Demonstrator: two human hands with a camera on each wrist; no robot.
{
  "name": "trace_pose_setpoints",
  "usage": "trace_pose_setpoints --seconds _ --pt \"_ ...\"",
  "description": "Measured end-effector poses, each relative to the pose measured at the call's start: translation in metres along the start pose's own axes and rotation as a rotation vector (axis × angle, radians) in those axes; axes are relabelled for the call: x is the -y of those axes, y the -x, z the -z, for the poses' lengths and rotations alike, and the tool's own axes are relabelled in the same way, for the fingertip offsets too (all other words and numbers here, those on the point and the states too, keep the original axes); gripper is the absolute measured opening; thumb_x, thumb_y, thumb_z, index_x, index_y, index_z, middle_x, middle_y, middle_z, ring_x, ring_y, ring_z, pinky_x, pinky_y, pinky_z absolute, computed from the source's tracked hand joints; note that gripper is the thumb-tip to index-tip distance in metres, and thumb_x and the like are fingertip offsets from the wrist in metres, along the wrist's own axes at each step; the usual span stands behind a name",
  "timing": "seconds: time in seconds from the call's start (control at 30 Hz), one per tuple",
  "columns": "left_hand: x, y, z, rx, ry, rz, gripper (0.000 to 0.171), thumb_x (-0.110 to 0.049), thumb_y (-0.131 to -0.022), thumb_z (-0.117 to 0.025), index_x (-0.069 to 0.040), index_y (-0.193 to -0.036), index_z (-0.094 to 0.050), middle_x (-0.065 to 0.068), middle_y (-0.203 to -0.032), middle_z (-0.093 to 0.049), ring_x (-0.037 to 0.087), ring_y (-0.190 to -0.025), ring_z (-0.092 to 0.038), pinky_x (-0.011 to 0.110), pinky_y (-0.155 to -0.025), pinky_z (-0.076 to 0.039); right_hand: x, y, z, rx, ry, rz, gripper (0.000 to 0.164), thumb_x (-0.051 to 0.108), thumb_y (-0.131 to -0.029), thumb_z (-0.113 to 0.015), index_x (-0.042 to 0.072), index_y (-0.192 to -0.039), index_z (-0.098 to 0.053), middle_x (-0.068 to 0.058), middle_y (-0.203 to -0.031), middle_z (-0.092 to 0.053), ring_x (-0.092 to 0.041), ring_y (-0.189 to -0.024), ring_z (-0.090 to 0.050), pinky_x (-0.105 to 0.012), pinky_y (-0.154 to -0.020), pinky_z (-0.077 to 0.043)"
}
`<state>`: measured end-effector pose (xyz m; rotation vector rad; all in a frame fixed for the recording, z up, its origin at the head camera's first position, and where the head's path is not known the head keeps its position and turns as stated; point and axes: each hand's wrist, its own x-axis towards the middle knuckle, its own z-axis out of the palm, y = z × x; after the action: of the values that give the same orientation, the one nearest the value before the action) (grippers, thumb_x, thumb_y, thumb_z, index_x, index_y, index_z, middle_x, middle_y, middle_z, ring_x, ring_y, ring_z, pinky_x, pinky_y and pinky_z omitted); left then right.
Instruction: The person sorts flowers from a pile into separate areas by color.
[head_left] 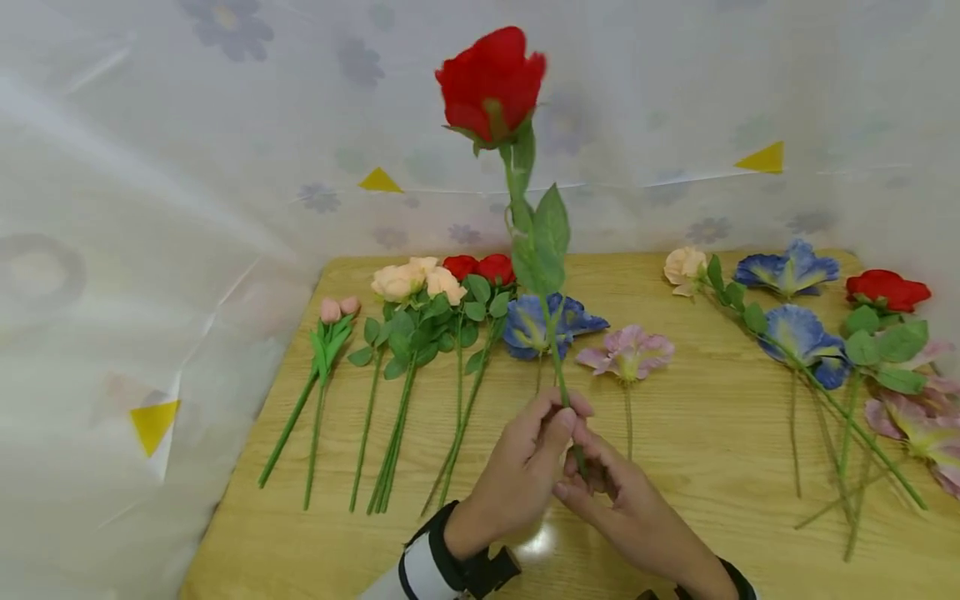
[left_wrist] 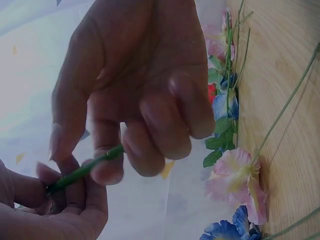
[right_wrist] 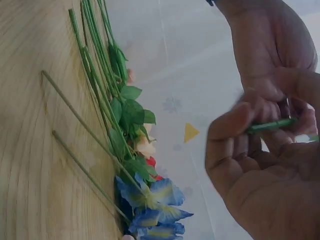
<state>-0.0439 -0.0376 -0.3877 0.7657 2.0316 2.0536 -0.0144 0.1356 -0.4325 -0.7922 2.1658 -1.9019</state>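
Note:
A red artificial rose (head_left: 492,83) stands upright in front of me, its leafy green stem running down between both hands. My left hand (head_left: 521,479) grips the stem partway down, below the leaves. Close beneath it, my right hand (head_left: 633,508) has its fingers curled about the stem's lower end. In the left wrist view, the green stem (left_wrist: 77,175) crosses from the left hand (left_wrist: 135,75) to the right fingers. The right wrist view shows the stem (right_wrist: 272,125) over the right hand (right_wrist: 265,185); its very tip is partly hidden by fingers.
On the wooden table (head_left: 300,550), pink tulips (head_left: 330,312), cream roses (head_left: 401,282), red roses (head_left: 495,268), a blue flower (head_left: 528,329) and a pinkish flower (head_left: 630,352) lie in a row. More blue flowers (head_left: 802,337), a red rose (head_left: 887,290) and pink flowers (head_left: 915,425) lie right. Patterned sheeting (head_left: 637,100) surrounds the table.

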Motion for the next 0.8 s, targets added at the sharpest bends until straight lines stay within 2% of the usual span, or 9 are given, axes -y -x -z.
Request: trace_pose_setpoints --seconds 0.17,0.3,0.43,0.53,0.6,0.67,0.73,0.77,0.8 --pt "-0.001 -0.002 0.008 -0.108 0.081 -0.029 0.03 -0.021 -0.112 -0.025 0.001 -0.116 -0.046 0.011 -0.077 -0.04 0.011 -0.065 -0.045 0.024 -0.061 -0.043 -0.001 0.003 0.015 -0.021 0.084 -0.123 0.036 0.007 -0.102 -0.057 0.014 -0.135 -0.045 -0.011 -0.12 -0.055 -0.016 -0.098 -0.063 -0.03 -0.08 -0.055" --pt "0.004 -0.003 0.018 -0.206 0.084 -0.061 0.032 -0.019 -0.112 -0.024 0.005 -0.114 -0.046 0.006 -0.069 -0.029 0.01 -0.054 -0.027 0.023 -0.05 -0.026 -0.002 0.009 0.037 -0.112 0.2 -0.181 0.036 0.01 -0.104 -0.054 0.016 -0.138 -0.045 -0.007 -0.128 -0.051 -0.014 -0.104 -0.06 -0.029 -0.08 -0.054" --pt "0.012 -0.001 0.028 -0.305 0.002 -0.045 0.034 -0.019 -0.112 -0.026 0.003 -0.113 -0.05 0.004 -0.066 -0.028 0.01 -0.051 -0.025 0.023 -0.048 -0.025 -0.004 0.024 0.071 -0.263 0.374 -0.227 0.038 0.012 -0.105 -0.052 0.011 -0.141 -0.043 0.001 -0.128 -0.05 -0.002 -0.106 -0.055 -0.018 -0.08 -0.05" --pt "0.02 0.001 0.038 -0.383 -0.072 0.004 0.034 -0.022 -0.112 -0.028 -0.002 -0.115 -0.055 0.003 -0.066 -0.031 0.01 -0.052 -0.028 0.022 -0.05 -0.028 -0.013 0.046 0.111 -0.37 0.482 -0.303 0.04 0.015 -0.105 -0.052 0.004 -0.142 -0.042 0.005 -0.126 -0.047 0.006 -0.104 -0.05 -0.01 -0.077 -0.044" --pt "0.025 0.003 0.044 -0.419 -0.12 0.045 0.033 -0.024 -0.112 -0.029 -0.006 -0.115 -0.056 0.003 -0.066 -0.032 0.011 -0.053 -0.029 0.023 -0.052 -0.03 -0.02 0.064 0.141 -0.441 0.578 -0.391 0.045 0.019 -0.107 -0.048 -0.003 -0.145 -0.038 -0.004 -0.13 -0.047 -0.008 -0.108 -0.052 -0.007 -0.07 -0.039" --pt "0.029 0.005 0.051 -0.444 -0.18 0.101 0.033 -0.026 -0.112 -0.03 -0.009 -0.114 -0.058 0.002 -0.066 -0.034 0.01 -0.053 -0.03 0.022 -0.054 -0.031 -0.029 0.084 0.17 -0.536 0.652 -0.472 0.048 0.019 -0.108 -0.043 -0.009 -0.146 -0.034 -0.022 -0.137 -0.044 -0.031 -0.114 -0.054 -0.02 -0.081 -0.046" --pt "0.032 0.008 0.056 -0.451 -0.23 0.156 0.033 -0.027 -0.112 -0.03 -0.011 -0.114 -0.058 0.002 -0.068 -0.036 0.011 -0.055 -0.031 0.023 -0.055 -0.032 -0.052 0.111 0.199 -0.686 0.759 -0.481 0.047 0.019 -0.108 -0.039 -0.007 -0.147 -0.037 -0.012 -0.139 -0.048 -0.025 -0.112 -0.054 -0.017 -0.078 -0.043" --pt "0.034 0.009 0.059 -0.454 -0.253 0.185 0.032 -0.027 -0.111 -0.03 -0.012 -0.114 -0.059 0.001 -0.068 -0.036 0.011 -0.055 -0.031 0.023 -0.056 -0.032 -0.062 0.123 0.209 -0.764 0.798 -0.502 0.047 0.018 -0.108 -0.038 -0.007 -0.148 -0.037 -0.018 -0.143 -0.047 -0.036 -0.116 -0.053 -0.024 -0.086 -0.045" --pt "0.035 0.01 0.061 -0.456 -0.269 0.209 0.032 -0.028 -0.111 -0.031 -0.012 -0.115 -0.059 0.001 -0.069 -0.036 0.011 -0.055 -0.031 0.024 -0.056 -0.032 -0.078 0.138 0.222 -0.842 0.845 -0.502 0.045 0.018 -0.108 -0.038 -0.001 -0.149 -0.04 -0.008 -0.137 -0.053 -0.02 -0.112 -0.057 -0.024 -0.083 -0.046"
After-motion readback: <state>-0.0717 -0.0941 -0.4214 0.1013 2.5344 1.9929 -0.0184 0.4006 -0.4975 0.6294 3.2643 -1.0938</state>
